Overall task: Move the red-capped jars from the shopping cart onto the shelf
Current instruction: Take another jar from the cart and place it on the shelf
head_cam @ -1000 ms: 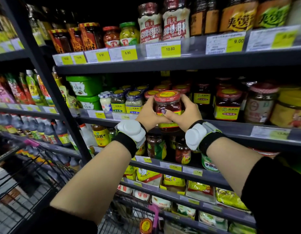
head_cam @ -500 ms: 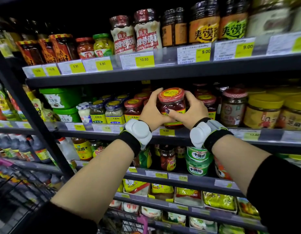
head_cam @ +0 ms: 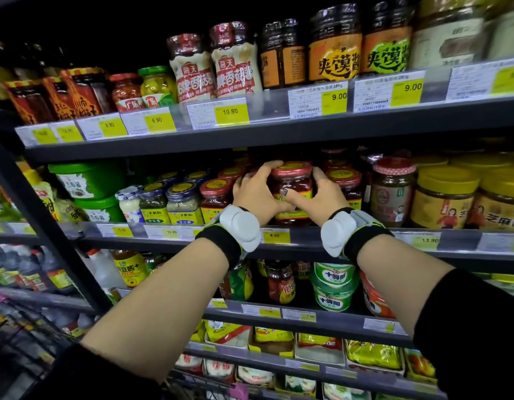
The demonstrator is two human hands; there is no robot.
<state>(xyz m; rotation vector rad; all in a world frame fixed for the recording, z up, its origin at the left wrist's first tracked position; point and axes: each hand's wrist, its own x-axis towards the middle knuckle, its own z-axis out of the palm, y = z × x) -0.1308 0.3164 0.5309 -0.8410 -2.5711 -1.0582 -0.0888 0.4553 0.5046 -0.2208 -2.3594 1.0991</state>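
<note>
The dark metal middle shelf [head_cam: 307, 241] now carries the load: half a second ago the red-capped glass jar of dark red sauce [head_cam: 292, 192] hung above its front lip, and it has since come down to sit at that edge, between other red-lidded jars, so this placement looks nearly done. Left hand [head_cam: 254, 194] and right hand [head_cam: 322, 197] still clasp its sides. It stands upright, long axis vertical, cap up, yellow label outward.
</note>
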